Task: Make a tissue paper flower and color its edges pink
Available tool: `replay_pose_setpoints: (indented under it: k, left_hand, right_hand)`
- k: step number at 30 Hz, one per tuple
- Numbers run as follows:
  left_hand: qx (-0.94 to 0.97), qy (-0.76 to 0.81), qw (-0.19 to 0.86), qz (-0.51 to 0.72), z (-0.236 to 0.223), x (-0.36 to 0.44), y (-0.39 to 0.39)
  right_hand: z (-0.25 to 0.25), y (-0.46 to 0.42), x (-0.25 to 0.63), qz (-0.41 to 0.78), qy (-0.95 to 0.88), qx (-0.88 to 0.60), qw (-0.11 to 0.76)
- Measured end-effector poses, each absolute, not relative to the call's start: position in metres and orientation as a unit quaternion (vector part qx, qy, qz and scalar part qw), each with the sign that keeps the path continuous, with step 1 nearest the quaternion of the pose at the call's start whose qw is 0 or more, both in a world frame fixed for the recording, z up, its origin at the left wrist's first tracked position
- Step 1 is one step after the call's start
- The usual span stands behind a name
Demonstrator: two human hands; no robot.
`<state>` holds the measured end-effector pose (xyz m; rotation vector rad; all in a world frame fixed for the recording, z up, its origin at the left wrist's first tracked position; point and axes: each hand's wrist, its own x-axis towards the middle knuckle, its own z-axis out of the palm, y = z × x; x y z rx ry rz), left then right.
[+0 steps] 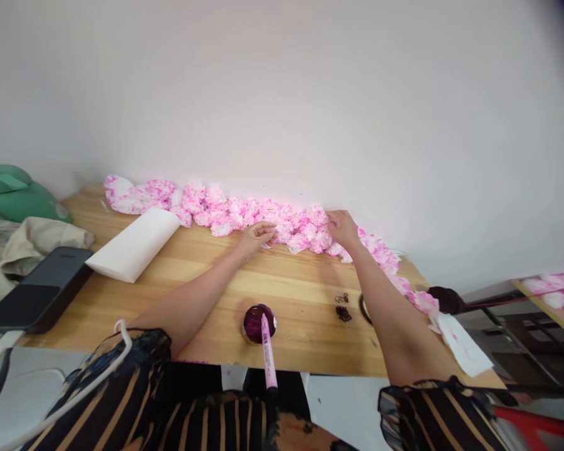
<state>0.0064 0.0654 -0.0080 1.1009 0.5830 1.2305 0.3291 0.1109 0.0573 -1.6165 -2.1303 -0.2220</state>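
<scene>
A long row of crumpled pink-and-white paper puffs lies along the back of the wooden table, against the wall. At the front of the row is my left hand, its fingers loosely bent and apart, with nothing visible in them. My right hand is over the right part of the row, thumb and fingers pinched together. A thin reddish strand seems to run from these fingertips across the puffs; its ends are hidden. Nearer to me stands a round dark purple container with a pink marker leaning across it.
At left are a white paper packet, a black device with a white cable, beige cloth and a green object. Dark thread scraps lie beside my right forearm. A stained white sheet overhangs the right edge.
</scene>
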Motion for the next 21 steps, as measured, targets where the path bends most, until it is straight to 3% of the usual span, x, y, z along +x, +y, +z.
replay_pose_setpoints:
  k: [14, 21]
  left_hand:
    - [0.480, 0.250, 0.630, 0.557, -0.011, 0.006, 0.068]
    - [0.477, 0.262, 0.632, 0.552, -0.011, 0.006, 0.069]
  right_hand:
    - [0.068, 0.102, 0.329, -0.072, -0.749, -0.591, 0.292]
    - [0.072, 0.104, 0.319, -0.108, -0.740, -0.604, 0.275]
